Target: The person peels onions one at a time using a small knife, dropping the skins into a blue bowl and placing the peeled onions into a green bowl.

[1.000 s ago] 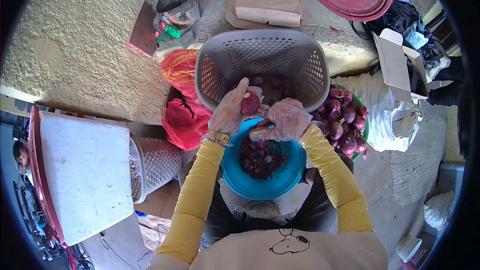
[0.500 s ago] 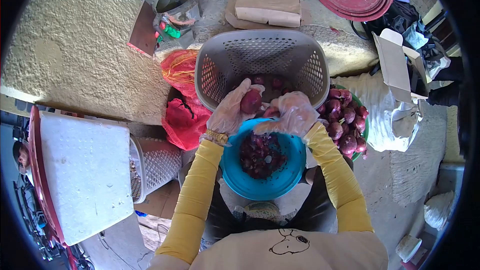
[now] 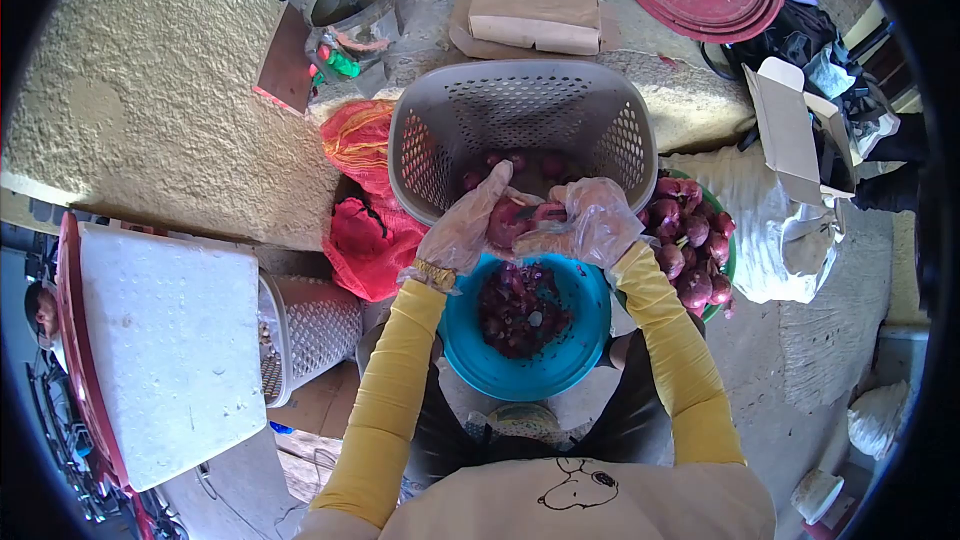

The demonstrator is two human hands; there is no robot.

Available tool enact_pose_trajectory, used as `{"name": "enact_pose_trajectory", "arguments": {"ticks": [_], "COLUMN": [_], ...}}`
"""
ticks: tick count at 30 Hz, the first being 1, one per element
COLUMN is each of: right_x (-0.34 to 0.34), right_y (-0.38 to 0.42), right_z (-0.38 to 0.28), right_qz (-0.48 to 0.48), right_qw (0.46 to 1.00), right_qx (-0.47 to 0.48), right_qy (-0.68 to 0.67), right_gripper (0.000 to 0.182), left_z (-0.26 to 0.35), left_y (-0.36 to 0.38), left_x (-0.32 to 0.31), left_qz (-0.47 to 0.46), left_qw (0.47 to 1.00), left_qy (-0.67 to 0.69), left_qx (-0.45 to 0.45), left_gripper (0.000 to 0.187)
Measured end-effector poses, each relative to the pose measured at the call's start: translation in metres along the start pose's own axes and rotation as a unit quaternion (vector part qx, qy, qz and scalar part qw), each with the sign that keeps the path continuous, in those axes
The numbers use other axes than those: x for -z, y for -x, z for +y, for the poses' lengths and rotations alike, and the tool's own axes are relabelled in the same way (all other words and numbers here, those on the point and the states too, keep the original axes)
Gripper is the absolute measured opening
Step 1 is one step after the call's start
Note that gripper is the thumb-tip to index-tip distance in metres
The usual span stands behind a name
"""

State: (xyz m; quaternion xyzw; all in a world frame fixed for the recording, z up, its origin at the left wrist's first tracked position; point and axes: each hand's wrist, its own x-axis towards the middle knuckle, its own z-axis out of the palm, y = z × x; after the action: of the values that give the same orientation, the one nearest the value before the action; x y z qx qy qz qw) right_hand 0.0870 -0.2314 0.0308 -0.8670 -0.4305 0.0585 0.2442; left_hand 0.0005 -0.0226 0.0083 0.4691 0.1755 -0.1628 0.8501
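Over the blue bowl's far edge, both bent hands' fingers hold a red onion.

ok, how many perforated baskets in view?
2. The gray basket is just beyond the blue bowl; the lighter basket is left of it, beside the white foam slab. Others may be hidden.
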Motion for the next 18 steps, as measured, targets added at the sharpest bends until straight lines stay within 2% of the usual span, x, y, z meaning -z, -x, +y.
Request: {"name": "enact_pose_trajectory", "arguments": {"ticks": [2, 4, 8, 10, 14, 16, 18], "right_x": [0.0, -0.004, -0.007, -0.006, -0.001, -0.013, -0.019], "right_y": [0.001, 0.003, 0.002, 0.002, 0.001, 0.002, -0.001], "right_z": [0.0, 0.005, 0.005, 0.004, 0.0, 0.006, 0.007], "right_qz": [-0.003, 0.009, 0.0, -0.012, -0.049, -0.022, -0.046], "right_qw": [1.0, 1.0, 0.999, 0.999, 0.999, 0.999, 0.997], "right_qx": [-0.005, 0.013, 0.028, 0.023, -0.001, 0.032, 0.022], "right_qy": [-0.01, -0.007, 0.02, 0.018, -0.005, 0.024, 0.057], "right_gripper": [0.07, 0.068, 0.066, 0.065, 0.065, 0.064, 0.058], "left_z": [0.002, 0.004, 0.014, 0.01, 0.013, 0.001, -0.005], "left_y": [0.003, 0.006, 0.013, 0.009, 0.012, 0.002, -0.004], "left_x": [-0.004, -0.01, -0.013, -0.013, -0.013, -0.006, 0.002], "left_qz": [0.007, 0.033, 0.006, 0.035, 0.026, 0.019, 0.002], "left_qw": [1.0, 0.999, 0.995, 0.996, 0.993, 1.0, 1.0], "left_qy": [-0.021, -0.035, -0.095, -0.081, -0.111, -0.02, 0.002], "left_qx": [0.012, -0.016, 0.008, 0.001, 0.017, -0.001, -0.007], "left_gripper": [0.066, 0.068, 0.069, 0.07, 0.07, 0.066, 0.065]}}
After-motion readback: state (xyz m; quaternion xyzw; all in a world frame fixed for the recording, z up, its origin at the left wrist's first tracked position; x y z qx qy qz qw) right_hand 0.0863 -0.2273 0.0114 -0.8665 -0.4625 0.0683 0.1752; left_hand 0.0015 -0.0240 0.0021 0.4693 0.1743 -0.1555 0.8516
